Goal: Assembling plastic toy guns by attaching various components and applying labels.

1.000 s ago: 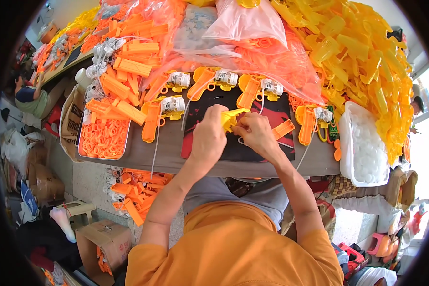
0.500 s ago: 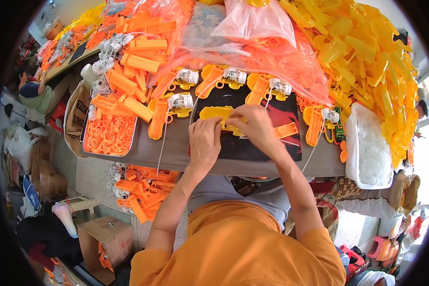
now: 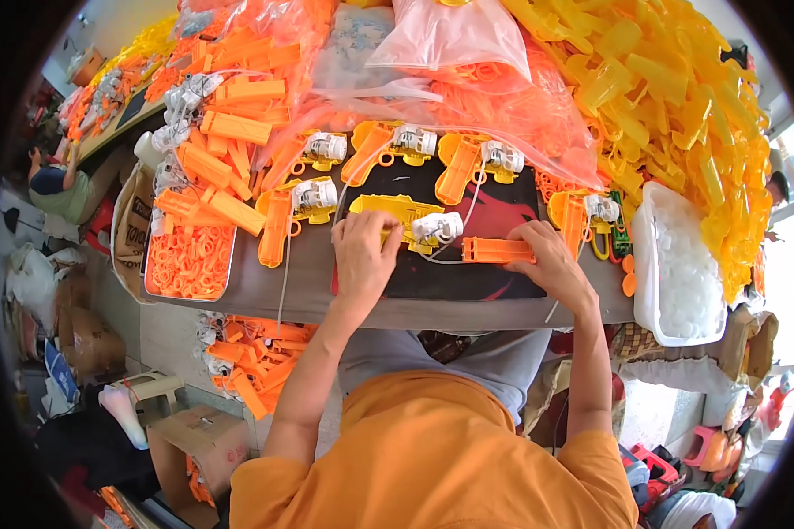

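My left hand (image 3: 364, 256) grips the near left edge of a yellow plastic shell half (image 3: 381, 206), which lies flat on the black mat (image 3: 432, 280). A white gear-and-motor unit (image 3: 438, 227) sits at the shell's right end. From it a thin pale wire (image 3: 443, 261) leads toward an orange handle piece (image 3: 485, 249), open side up on the mat. My right hand (image 3: 551, 264) has its fingers closed round the right end of that handle, whose tip they hide.
Several yellow-orange toy-gun assemblies (image 3: 457, 167) with white units line the back and sides of the mat. An orange-ring tray (image 3: 229, 273) stands left, a white tub (image 3: 651, 304) of translucent pieces right. Yellow parts (image 3: 670, 97), orange parts (image 3: 238, 126) and a clear bag (image 3: 459, 40) are heaped behind.
My right hand has moved right from the shell to the orange handle. The white unit at the shell's right end now shows uncovered. My left hand stays at the shell.
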`<act>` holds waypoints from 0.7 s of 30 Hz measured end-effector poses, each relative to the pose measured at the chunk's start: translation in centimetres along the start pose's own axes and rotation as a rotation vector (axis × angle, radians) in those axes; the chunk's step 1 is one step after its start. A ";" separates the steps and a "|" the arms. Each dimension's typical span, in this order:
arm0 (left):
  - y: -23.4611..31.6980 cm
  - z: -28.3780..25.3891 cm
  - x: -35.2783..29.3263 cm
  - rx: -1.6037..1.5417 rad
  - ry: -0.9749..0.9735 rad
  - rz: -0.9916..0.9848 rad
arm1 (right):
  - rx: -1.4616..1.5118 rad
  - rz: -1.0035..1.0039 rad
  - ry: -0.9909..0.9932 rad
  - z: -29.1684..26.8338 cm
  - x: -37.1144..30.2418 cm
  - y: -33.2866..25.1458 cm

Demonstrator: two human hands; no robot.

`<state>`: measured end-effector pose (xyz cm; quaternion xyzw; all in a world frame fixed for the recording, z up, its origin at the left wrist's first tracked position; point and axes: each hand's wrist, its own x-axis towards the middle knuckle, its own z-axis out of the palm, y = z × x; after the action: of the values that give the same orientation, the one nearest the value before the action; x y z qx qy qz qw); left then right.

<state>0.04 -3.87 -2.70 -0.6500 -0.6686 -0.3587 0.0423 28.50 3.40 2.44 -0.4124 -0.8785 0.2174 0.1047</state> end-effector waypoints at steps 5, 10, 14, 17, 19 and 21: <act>3.4 -1.6 3.1 -0.189 -0.019 0.143 | 0.265 0.005 0.058 -0.2 -0.8 0.3; 4.0 0.4 4.7 0.101 -0.431 0.274 | 0.542 0.118 0.081 -1.1 -1.5 -1.0; 3.0 -0.4 5.2 -0.199 -0.368 0.152 | 0.857 0.260 0.158 -0.1 -1.8 -1.3; 2.2 -1.3 4.6 -0.717 -0.271 -0.193 | 0.973 0.320 0.255 0.6 -1.5 -0.8; 0.9 -0.5 2.9 -0.785 -0.157 -0.204 | 1.015 0.329 0.292 0.7 -0.7 -0.7; 0.1 -0.5 0.9 -0.721 0.002 -0.141 | 0.968 0.318 0.465 0.6 0.5 -1.6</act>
<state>-0.17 -3.34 -1.81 -0.5752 -0.5423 -0.5739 -0.2136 26.83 2.69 2.65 -0.4817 -0.5591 0.5126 0.4389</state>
